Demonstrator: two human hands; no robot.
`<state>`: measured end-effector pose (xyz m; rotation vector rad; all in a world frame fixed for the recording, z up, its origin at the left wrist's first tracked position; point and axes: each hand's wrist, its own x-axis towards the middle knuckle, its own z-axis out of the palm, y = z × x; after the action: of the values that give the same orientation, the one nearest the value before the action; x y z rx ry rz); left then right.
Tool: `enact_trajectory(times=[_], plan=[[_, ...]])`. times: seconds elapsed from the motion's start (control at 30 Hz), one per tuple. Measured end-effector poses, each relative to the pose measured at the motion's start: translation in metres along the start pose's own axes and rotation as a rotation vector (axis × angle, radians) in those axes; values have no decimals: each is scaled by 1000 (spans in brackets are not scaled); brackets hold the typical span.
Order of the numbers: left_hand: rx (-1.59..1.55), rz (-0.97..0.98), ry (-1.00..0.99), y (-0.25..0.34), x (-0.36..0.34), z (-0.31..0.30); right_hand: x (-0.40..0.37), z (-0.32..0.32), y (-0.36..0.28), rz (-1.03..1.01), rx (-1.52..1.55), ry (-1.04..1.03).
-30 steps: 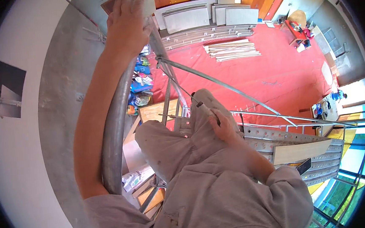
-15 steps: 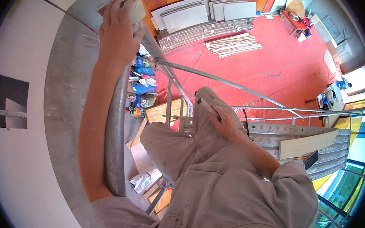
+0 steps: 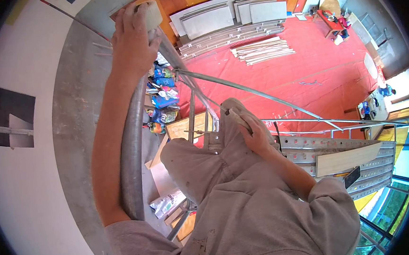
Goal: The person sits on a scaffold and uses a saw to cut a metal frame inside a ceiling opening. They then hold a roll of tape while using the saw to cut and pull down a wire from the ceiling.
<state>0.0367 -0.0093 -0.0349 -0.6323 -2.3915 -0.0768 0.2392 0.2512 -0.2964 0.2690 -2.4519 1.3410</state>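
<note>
My left hand [image 3: 134, 40] is at the upper left, its fingers wrapped round a pale flat block [image 3: 153, 15] beside the top of a thick metal pipe [image 3: 133, 156]. That forearm lies along the pipe. On my raised knee rests my right hand [image 3: 253, 132], closed round a narrow greyish object [image 3: 238, 117] with a dark tip; what it is cannot be made out. Grey trousers [image 3: 193, 171] cover my bent legs.
Scaffold tubes [image 3: 254, 98] cross below me. A perforated metal platform [image 3: 300, 144] at the right bears a board [image 3: 349, 159] and a phone [image 3: 352, 177]. Far below, a red floor [image 3: 323, 67] holds wooden strips [image 3: 263, 51] and stacked panels [image 3: 206, 22]. A person [image 3: 388, 90] is at the far right.
The whole view has shifted slightly right and down. Both hands keep their grips and have hardly moved otherwise.
</note>
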Motion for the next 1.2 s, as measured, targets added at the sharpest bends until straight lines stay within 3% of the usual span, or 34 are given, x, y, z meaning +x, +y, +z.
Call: enact_trajectory(times=[0.13, 0.8, 0.97, 1.2], plan=[[-3, 6, -6, 3, 1, -2, -2, -2, 0, 71, 25, -36], [0, 15, -28, 0, -1, -1, 0, -3, 1, 51, -1, -24], [15, 30, 50, -1, -1, 3, 0, -3, 3, 46, 6, -24], [4, 7, -34, -1, 0, 1, 0, -4, 2, 71, 16, -43]])
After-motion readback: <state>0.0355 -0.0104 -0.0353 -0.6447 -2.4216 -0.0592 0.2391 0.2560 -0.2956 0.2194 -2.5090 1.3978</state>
